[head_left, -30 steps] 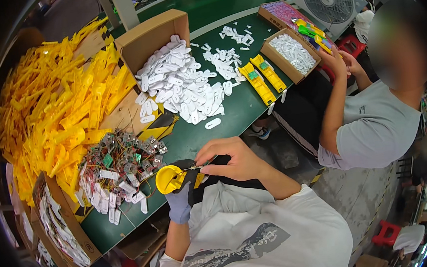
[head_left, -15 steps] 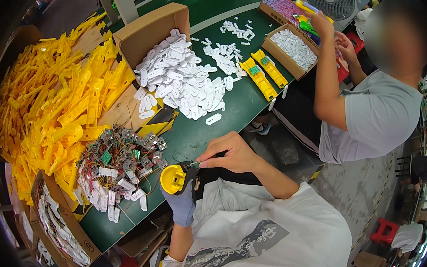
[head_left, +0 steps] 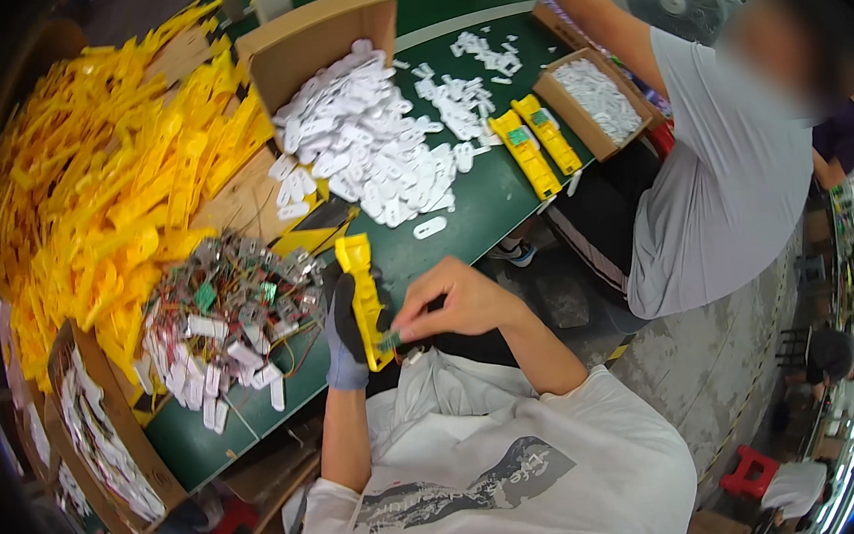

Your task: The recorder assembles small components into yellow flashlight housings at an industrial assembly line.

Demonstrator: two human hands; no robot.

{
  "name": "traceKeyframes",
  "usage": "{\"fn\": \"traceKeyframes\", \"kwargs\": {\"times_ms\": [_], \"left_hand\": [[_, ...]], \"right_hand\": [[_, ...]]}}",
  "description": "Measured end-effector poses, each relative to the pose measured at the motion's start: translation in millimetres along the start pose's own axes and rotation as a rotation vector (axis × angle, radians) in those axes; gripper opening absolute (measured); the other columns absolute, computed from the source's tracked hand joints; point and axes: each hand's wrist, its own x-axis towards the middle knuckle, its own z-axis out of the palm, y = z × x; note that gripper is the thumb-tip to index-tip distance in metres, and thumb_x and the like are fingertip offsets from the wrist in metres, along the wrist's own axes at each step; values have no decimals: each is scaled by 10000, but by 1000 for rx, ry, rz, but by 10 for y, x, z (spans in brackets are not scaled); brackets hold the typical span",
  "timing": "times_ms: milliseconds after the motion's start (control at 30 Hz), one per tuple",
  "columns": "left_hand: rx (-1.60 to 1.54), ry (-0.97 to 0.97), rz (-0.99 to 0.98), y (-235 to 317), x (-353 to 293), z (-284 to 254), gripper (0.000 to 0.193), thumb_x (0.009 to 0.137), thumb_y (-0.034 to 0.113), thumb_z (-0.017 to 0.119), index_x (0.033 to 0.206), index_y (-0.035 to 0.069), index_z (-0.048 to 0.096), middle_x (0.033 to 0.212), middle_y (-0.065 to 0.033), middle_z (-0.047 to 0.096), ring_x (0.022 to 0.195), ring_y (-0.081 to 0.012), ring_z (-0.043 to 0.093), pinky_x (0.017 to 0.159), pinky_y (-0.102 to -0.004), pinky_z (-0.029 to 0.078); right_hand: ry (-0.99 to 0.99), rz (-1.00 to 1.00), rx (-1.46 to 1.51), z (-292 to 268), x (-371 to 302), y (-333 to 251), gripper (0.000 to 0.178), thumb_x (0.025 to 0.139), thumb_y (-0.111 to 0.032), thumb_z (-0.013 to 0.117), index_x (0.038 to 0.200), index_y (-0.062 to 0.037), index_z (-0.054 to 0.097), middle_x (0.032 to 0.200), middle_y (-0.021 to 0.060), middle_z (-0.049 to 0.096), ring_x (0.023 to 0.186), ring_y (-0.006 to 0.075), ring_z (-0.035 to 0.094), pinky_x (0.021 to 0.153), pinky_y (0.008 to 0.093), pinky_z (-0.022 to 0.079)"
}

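Note:
My left hand [head_left: 345, 346], in a grey glove with dark fingers, grips a long yellow plastic housing [head_left: 358, 272] that stands nearly upright in front of my lap. Its hollow inner side faces right. My bare right hand [head_left: 462, 302] pinches a small green circuit board [head_left: 390, 341] against the housing's lower end; whether the board sits inside it I cannot tell. A short dark red wire shows just below the fingers. Left of the housing lies a tangled heap of wired electronic parts [head_left: 238, 282], with white plastic pieces [head_left: 194, 371] along its near side.
Yellow housings [head_left: 103, 222] form a large heap at left. White oval covers [head_left: 367, 141] spill from a cardboard box [head_left: 318, 30]. Two yellow housings with green boards [head_left: 527, 164] lie near a box of small white parts [head_left: 595, 103]. A co-worker [head_left: 721, 184] sits at right.
The yellow housing has turned from end-on to nearly upright, showing its inner side. My right hand has brought the board to its lower end. The co-worker's arm now reaches farther across the table.

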Motion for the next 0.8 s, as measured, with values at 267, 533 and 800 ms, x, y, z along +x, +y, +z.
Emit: {"fn": "traceKeyframes", "kwargs": {"times_ms": [267,533,800], "left_hand": [[-41,46,-15,-97,133,68,305,936,367,420,1057,101,506,815,-57,605,677,-155,602,587,-279,490],[-76,-29,-101,-100,90,3,312,945,352,403,1060,75,491,891,-83,619,726,-173,635,571,-257,507],[17,26,-29,-50,55,106,300,946,333,416,1067,70,494,865,-72,608,709,-167,629,579,-255,508]], "right_hand": [[415,85,371,-127,317,399,145,762,27,649,907,39,648,812,84,653,713,111,609,673,217,487],[382,121,252,-108,365,512,129,776,24,647,905,40,646,819,77,650,730,99,602,680,209,480],[396,109,239,-130,331,541,109,770,4,664,872,40,649,791,65,648,706,80,593,667,203,483]]}}
